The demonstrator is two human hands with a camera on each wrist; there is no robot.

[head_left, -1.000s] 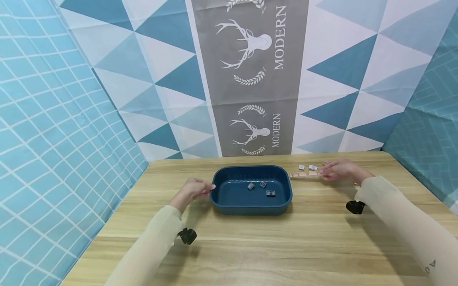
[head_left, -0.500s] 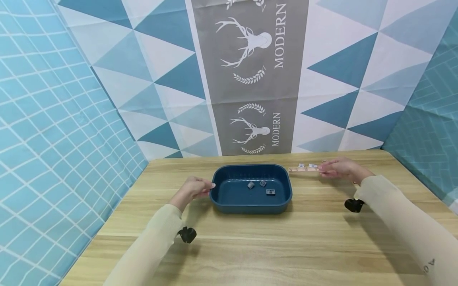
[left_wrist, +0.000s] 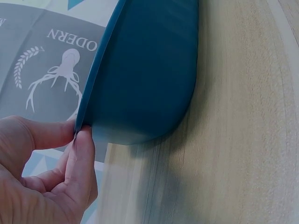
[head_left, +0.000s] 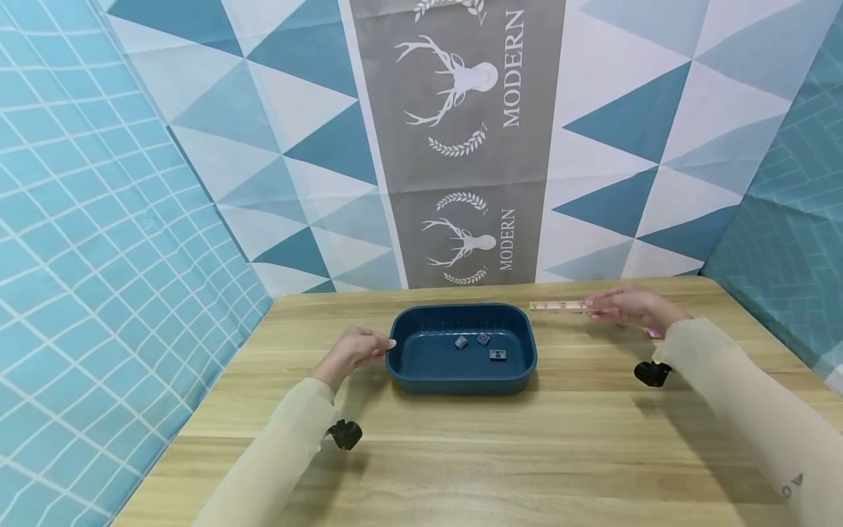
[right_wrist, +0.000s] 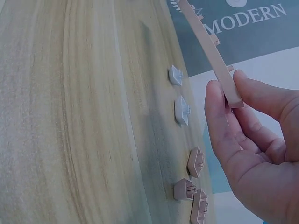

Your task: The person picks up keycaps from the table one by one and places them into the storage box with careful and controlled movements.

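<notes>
My left hand [head_left: 358, 346] pinches the left rim of a dark blue plastic basin [head_left: 461, 386] between thumb and fingers, also seen with the basin [left_wrist: 145, 70] in the left wrist view. Three small grey keycaps, one of them a wider keycap [head_left: 497, 355], lie on its floor. To the right of the basin, my right hand [head_left: 628, 305] holds one end of a long pinkish spacebar keycap [head_left: 558, 306] above the table. The right wrist view shows the spacebar [right_wrist: 210, 51] pinched by thumb and fingers, with small stems along its side.
Below the right hand, two white keycaps [right_wrist: 182, 111] and three pinkish keycaps [right_wrist: 196, 162] lie upturned near the wooden table's [head_left: 461, 454] back edge. Patterned cloth [head_left: 461, 146] hangs right behind the table, with blue tiled cloth [head_left: 99, 219] at the left.
The spacebar in my right hand has risen slightly and turned to lie nearly level in the head view, where it now covers the white keycaps. My left hand and the basin stay put.
</notes>
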